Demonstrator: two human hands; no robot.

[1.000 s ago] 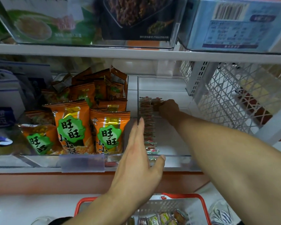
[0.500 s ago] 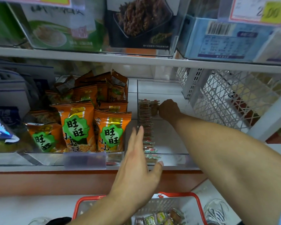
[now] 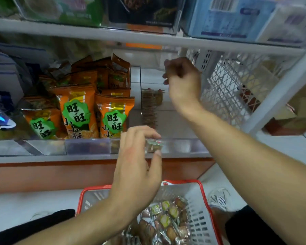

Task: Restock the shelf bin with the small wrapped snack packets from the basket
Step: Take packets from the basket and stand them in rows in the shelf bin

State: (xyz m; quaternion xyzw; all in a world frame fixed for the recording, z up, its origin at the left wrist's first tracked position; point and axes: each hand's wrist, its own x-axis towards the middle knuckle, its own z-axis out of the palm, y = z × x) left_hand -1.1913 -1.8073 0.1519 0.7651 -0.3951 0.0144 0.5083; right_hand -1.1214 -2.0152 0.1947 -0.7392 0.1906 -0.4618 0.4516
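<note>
A clear shelf bin (image 3: 182,145) holds a single row of small wrapped snack packets (image 3: 149,106) standing along its left wall. My right hand (image 3: 182,84) hovers above the back of that row, blurred, fingers curled, with nothing visible in it. My left hand (image 3: 136,172) is at the bin's front edge. Its fingers and thumb are spread around the front packets (image 3: 154,145), which lie behind the clear wall. Below, a red-rimmed basket (image 3: 208,202) holds several loose packets (image 3: 166,220).
Orange snack bags (image 3: 76,112) fill the neighbouring bin on the left. A white lattice crate (image 3: 230,89) stands to the right of the clear bin. The upper shelf board (image 3: 95,32) hangs low over the bins. A shoe (image 3: 217,198) is beside the basket.
My right hand has lifted up and away from the back of the packet row. My left hand has drawn back from the row's side to the bin's front edge.
</note>
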